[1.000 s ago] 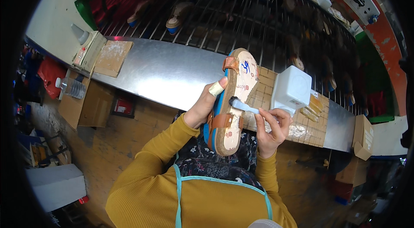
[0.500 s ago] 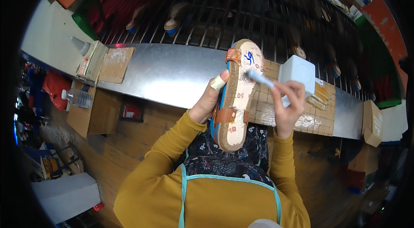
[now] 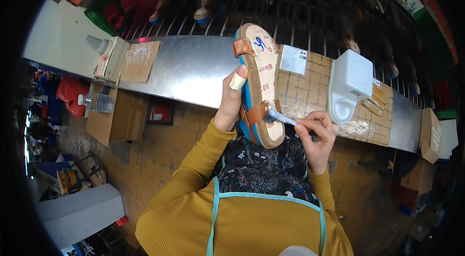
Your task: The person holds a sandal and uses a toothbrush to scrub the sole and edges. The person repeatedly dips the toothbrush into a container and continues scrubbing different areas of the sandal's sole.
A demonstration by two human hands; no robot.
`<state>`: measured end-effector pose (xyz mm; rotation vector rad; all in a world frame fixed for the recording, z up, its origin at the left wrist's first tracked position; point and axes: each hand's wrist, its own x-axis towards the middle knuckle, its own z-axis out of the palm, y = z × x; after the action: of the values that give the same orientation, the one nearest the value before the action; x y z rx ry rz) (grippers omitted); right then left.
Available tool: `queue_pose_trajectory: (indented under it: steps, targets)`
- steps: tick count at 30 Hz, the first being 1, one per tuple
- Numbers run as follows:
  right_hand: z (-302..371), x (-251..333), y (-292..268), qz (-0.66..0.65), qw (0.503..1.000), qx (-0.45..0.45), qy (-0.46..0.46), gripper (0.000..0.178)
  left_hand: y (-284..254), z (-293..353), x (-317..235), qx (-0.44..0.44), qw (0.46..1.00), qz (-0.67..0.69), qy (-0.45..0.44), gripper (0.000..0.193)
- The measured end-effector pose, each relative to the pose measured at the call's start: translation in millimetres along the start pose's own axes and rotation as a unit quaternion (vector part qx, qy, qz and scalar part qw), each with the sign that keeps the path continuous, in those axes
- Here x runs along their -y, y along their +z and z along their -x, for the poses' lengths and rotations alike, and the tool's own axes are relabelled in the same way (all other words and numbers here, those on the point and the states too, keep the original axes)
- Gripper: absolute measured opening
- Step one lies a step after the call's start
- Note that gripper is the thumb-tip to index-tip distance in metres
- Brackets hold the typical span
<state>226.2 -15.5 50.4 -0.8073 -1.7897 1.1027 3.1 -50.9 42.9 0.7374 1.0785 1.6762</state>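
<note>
The left hand [image 3: 231, 103] gripped the sandal [image 3: 260, 84] upright above the table [image 3: 189, 69], its long axis running away from the person, while the right hand [image 3: 315, 135] pinched a small brush [image 3: 281, 117] against the near end.

A white rectangular label [image 3: 293, 59] with small dark print and a coloured corner mark lies flat on the taped brown board [image 3: 310, 92], just beside the white plastic container [image 3: 349, 83]. Open brown cardboard boxes [image 3: 115, 121] stand on the floor at the left (a clear plastic bottle [image 3: 96, 102] rests beside them). More cardboard boxes [image 3: 429, 134] sit at the far right end of the metal bench [image 3: 186, 69].
</note>
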Motion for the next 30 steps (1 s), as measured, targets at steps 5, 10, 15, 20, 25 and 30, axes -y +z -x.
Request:
queue_pose_trajectory:
  steps: [5,10,15,20,25,30]
  targets:
    - [2,4,12,0.054,0.997,-0.061,0.001,0.017,1,1,3,-0.013,1.0,-0.013,0.02,0.069]
    - [-4,-1,13,0.176,0.975,-0.106,-0.091,0.023,-2,1,4,-0.013,0.999,-0.039,0.02,0.068]
    - [-2,-6,8,0.145,0.983,-0.072,-0.084,0.023,-4,-5,4,-0.009,0.999,-0.017,0.027,0.068]
    - [11,-6,2,0.123,0.991,-0.035,-0.037,0.022,-2,-6,0,-0.042,0.998,0.02,0.044,0.069]
    - [12,2,-3,0.123,0.99,-0.065,-0.007,0.021,-15,-10,9,-0.038,0.996,-0.041,0.074,0.067]
    - [10,16,1,0.262,0.949,-0.081,-0.156,0.024,-11,-11,10,-0.064,0.989,-0.057,0.12,0.067]
